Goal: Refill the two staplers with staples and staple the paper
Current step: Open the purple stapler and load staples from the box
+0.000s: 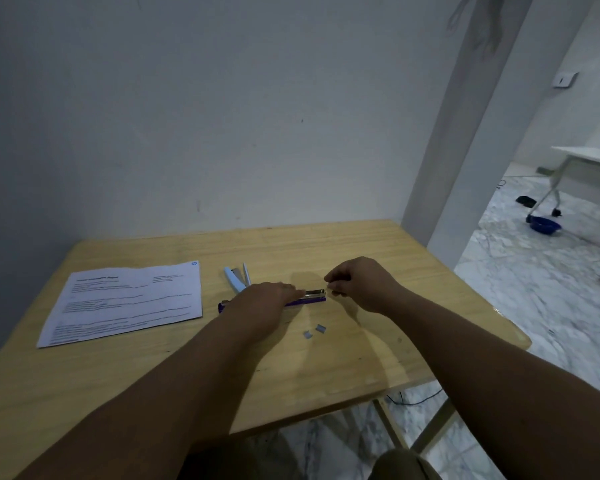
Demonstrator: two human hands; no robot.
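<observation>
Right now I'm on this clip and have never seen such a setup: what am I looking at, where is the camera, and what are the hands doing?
There is no machine here: a person works with two bare hands, filmed by one wide-angle camera worn on the head, looking forward and down. On the wooden table lie a printed sheet of paper on the left, a light blue stapler opened up, a purple stapler with its metal channel exposed, and two small staple pieces nearer the person. The left hand rests on the purple stapler, holding it down. The right hand is pinched closed at the stapler's right end; what it holds, likely staples, is too small to make out.
</observation>
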